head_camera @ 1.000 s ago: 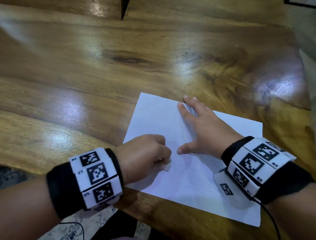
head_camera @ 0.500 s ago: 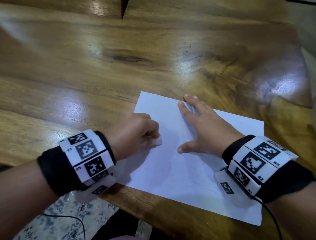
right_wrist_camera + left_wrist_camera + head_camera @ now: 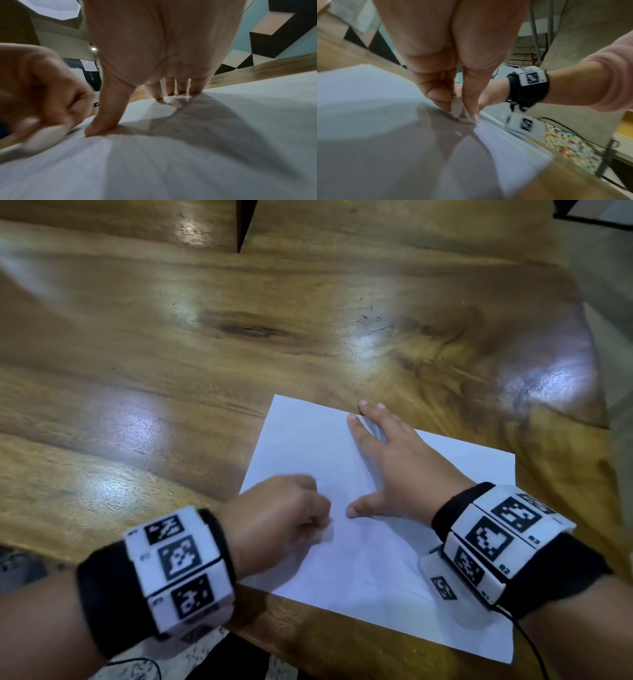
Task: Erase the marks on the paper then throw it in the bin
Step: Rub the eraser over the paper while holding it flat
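A white sheet of paper [image 3: 394, 570] lies near the front edge of the wooden table [image 3: 171, 371]. My left hand [image 3: 284, 518] pinches a small white eraser [image 3: 327, 533] and presses it on the sheet's left part; the left wrist view shows the eraser [image 3: 456, 108] between thumb and fingers, tip on the paper [image 3: 376, 135]. My right hand [image 3: 397, 467] lies flat on the sheet with fingers spread, holding it down; in the right wrist view its thumb and fingertips [image 3: 171, 92] press the paper [image 3: 205, 148]. Faint pencil lines show near the sheet's lower middle. No bin is in view.
The table's front edge [image 3: 342, 655] runs just under the sheet, with speckled floor [image 3: 144, 669] below. A dark wedge-shaped gap [image 3: 244, 224] sits at the table's far edge. The right wrist cable [image 3: 534, 652] hangs near the sheet's corner.
My left hand with the eraser slid away across the sheet, then back toward me, and is blurred now. The right hand and the paper stayed put.
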